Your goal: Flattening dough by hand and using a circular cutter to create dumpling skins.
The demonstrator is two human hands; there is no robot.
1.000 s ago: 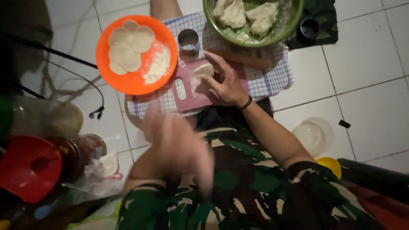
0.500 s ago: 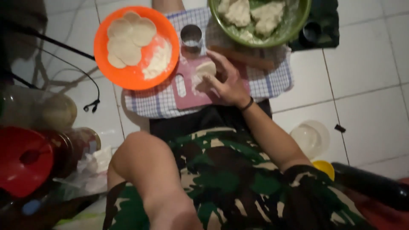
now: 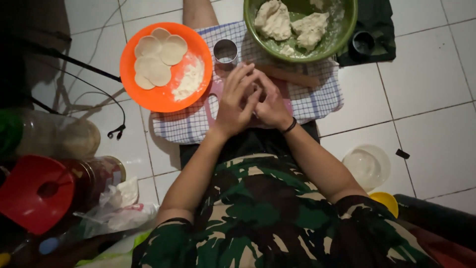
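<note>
Both hands are being pressed together over the pink board [image 3: 216,94] at frame centre: the left hand [image 3: 237,101] is being laid across the right hand [image 3: 271,105], fingers curled inward. What is being gripped between the palms cannot be told; the dough piece seen on the board half a second ago is no longer being shown there, so it is probably being enclosed and shaped between the palms, judging by the pose.

Change: a second ago the left hand was being held low near the lap, blurred; now it is being brought up onto the right one. Work is being shifted from one-handed pressing to two-handed shaping.

Containers:
- Orange plate [image 3: 163,99], upper left: flat dough rounds [image 3: 157,57] are being stacked there, with a flour heap [image 3: 191,79] beside them.
- Green bowl [image 3: 347,30], top right: rough dough lumps [image 3: 292,22] are being kept inside.
- Metal ring cutter [image 3: 225,50]: standing empty between plate and bowl, on the checked cloth [image 3: 317,94].
- Rolling pin [image 3: 290,75]: lying just below the bowl.
</note>
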